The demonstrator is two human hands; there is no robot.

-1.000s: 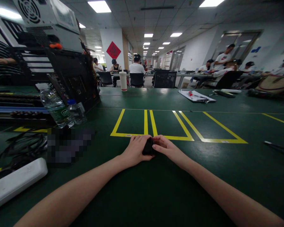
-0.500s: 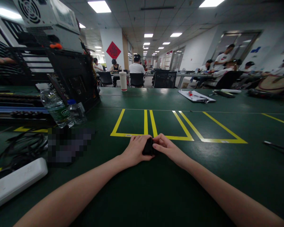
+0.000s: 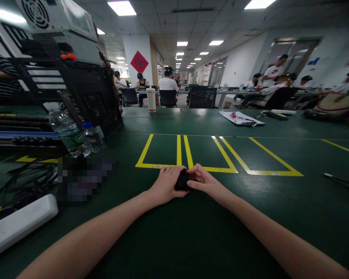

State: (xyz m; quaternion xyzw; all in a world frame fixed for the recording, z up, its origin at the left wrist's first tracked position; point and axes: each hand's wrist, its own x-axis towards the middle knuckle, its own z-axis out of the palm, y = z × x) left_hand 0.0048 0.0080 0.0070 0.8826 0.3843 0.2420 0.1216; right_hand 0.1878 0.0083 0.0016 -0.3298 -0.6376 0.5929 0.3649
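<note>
My left hand (image 3: pixel 168 185) is wrapped round a small black block-like object (image 3: pixel 181 181), thumb on the near side and fingers over the far side. What kind of object it is, I cannot make out. From the other side my right hand (image 3: pixel 203 179) meets it, with thumb and fingertips bent against its right edge. Both hands are low over the green table (image 3: pixel 192 232), just in front of the yellow tape frames (image 3: pixel 215 169). The palms and part of the black object are hidden.
On the left stand an open computer case (image 3: pixel 87 89), a water bottle (image 3: pixel 66 131) and a smaller blue-capped bottle (image 3: pixel 93 137). Cables (image 3: pixel 25 184) and a white power strip (image 3: pixel 23 224) lie nearer. A white cup (image 3: pixel 151 100) and a clipboard (image 3: pixel 241 118) are farther back. Several people sit beyond.
My right thumb and fingers have shifted very slightly at the object's right edge. My left hand and the black object stay in place. At far left, a striped-sleeved person's arm has moved.
</note>
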